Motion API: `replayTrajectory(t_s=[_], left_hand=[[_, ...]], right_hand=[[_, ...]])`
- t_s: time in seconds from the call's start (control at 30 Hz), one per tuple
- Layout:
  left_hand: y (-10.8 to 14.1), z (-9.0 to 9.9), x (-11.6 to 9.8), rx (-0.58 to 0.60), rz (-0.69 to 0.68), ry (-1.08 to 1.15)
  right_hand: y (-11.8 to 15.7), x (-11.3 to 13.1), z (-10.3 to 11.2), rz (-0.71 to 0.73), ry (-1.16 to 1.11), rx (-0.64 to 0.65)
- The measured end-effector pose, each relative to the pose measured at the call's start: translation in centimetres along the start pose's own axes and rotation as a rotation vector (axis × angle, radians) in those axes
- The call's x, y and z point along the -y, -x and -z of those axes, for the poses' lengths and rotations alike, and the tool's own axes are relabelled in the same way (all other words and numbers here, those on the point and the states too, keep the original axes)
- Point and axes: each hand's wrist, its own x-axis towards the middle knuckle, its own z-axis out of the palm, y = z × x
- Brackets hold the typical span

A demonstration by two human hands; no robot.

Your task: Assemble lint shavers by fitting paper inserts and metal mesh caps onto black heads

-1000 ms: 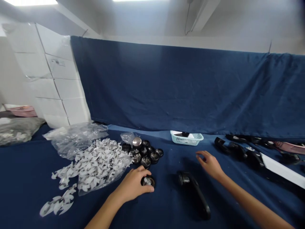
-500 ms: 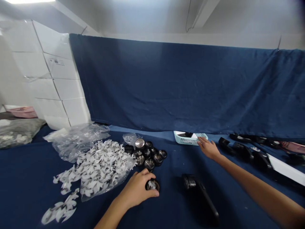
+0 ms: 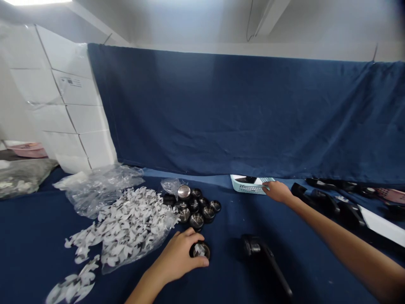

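Note:
My left hand (image 3: 179, 255) is wrapped round a round black cup-shaped part (image 3: 205, 250) standing on the blue cloth, with a white piece visible inside it. My right hand (image 3: 278, 191) reaches far forward, its fingers closed at the right rim of a light blue plastic basket (image 3: 249, 188). The fingertips there are partly hidden. White sheets and a black item lie in the basket. Just beyond my left hand, several similar black round parts with metallic faces (image 3: 196, 220) sit in a cluster. A black handled device with a round head (image 3: 253, 245) lies between my arms.
Left of the cluster spreads a heap of small white plastic pieces (image 3: 136, 219), partly on a clear bag (image 3: 104, 185). Black parts (image 3: 325, 200) and a white panel (image 3: 382, 223) lie at right. A blue curtain (image 3: 234, 114) hangs behind; white boxes (image 3: 91, 122) stack at left.
My right hand has gone from spread fingers above the basket's right end to closed fingers at its rim. My left hand stays round the black cup-shaped part.

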Motion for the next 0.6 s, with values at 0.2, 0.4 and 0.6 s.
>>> replayTrajectory(t_s=[0.2, 0.4, 0.6], left_hand=[[0.0, 0.1, -0.2, 0.011, 0.006, 0.024], [0.0, 0.0, -0.1, 0.009, 0.015, 0.039], [-0.1, -0.3, 0.4, -0.014, -0.002, 0.035]], right_hand=[[0.1, 0.1, -0.1, -0.025, 0.015, 0.007], [-1.1, -0.3, 0.3, -0.064, 0.007, 0.018], [-3.1, 0.2, -0.6, -0.144, -0.026, 0.058]])
